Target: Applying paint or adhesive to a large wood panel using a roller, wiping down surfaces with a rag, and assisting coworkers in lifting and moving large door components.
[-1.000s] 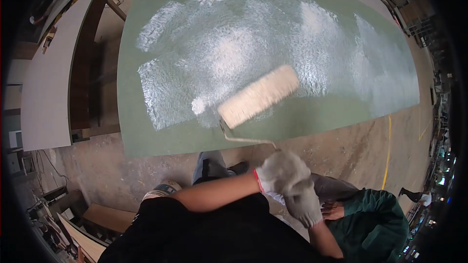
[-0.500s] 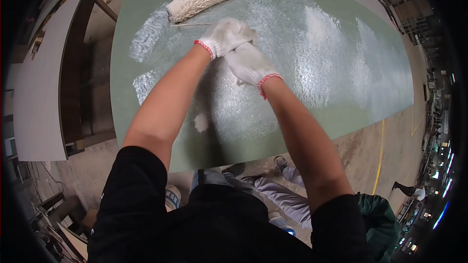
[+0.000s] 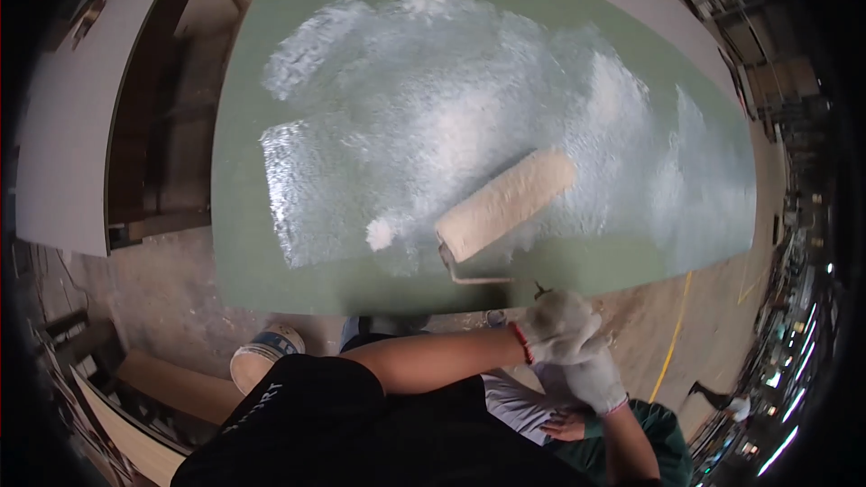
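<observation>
My left hand (image 3: pixel 555 323), in a white knit glove with a red cuff, is closed round the grip end of a paint roller (image 3: pixel 507 204). Just below it, my right hand (image 3: pixel 595 377), gloved the same way, closes on the same tool; the grip itself is hidden inside the gloves. The roller's fluffy cream sleeve rests on a large green panel (image 3: pixel 242 207), its bent wire frame running toward my hands. Wet, whitish coating (image 3: pixel 456 126) lies in streaky patches over the panel's middle and right. Both hands are beyond the panel's near edge, close to my body.
A white bucket (image 3: pixel 262 359) stands on the floor below the panel's near edge. Another person in dark green (image 3: pixel 654 433) is low at my right, one bare hand (image 3: pixel 565 425) showing. A pale board (image 3: pixel 72 135) stands left. A yellow line (image 3: pixel 672 343) crosses the floor.
Both hands have pulled the roller from the panel's far left back toward me and to the right. My arms are now drawn in, and the coating at the left looks broader.
</observation>
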Available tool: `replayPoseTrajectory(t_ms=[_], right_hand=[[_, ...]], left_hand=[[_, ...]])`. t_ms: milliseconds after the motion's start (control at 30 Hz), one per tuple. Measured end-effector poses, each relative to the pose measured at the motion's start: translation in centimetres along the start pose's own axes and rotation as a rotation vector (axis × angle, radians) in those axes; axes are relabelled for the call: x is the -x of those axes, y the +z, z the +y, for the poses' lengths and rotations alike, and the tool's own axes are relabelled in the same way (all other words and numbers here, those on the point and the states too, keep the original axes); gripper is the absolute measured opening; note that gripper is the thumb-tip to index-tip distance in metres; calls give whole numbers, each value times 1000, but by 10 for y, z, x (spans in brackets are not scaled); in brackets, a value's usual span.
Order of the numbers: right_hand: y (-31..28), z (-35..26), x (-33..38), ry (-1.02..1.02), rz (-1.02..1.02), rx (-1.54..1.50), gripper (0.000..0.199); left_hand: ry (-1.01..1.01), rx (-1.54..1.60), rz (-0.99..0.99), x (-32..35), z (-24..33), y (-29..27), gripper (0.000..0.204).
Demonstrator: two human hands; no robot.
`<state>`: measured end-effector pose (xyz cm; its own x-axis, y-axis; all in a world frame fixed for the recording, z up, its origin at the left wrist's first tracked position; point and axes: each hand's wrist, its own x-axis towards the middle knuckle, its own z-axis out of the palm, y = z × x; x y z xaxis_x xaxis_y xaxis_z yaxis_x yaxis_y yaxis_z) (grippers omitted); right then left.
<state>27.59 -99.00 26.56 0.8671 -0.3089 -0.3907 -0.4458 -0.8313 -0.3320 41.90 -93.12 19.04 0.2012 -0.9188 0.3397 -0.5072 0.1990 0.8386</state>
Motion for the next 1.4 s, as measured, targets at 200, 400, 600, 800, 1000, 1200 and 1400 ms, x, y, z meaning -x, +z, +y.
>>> replayPoseTrajectory(t_ms=[200,400,600,800,1000,1200,1400], right_hand=[[-46,-34,-239,-395,-213,358,51],[-28,-184,-395,-138,43,-201,33],[15,-47,-238,-664,85,92,31],[-50,53,-26,107,-347,-32,37],[-35,57,-56,-355,14,43,20],[-45,-107,-166,198,-151,46,58],[-21,-228,-355,-66,99,-190,62]], left_hand=[[-108,-237,225,-51,-138,-153,42],[-537,-338,210,-27,-205,-345,41],[-370,-379,-45,-6,-142,-167,38],[12,95,254,-25,0,40,37],[86,165,506,-8,26,-62,31],[-609,45,933,172,-33,-269,40],[-1190,167,871,306,-131,-392,49]])
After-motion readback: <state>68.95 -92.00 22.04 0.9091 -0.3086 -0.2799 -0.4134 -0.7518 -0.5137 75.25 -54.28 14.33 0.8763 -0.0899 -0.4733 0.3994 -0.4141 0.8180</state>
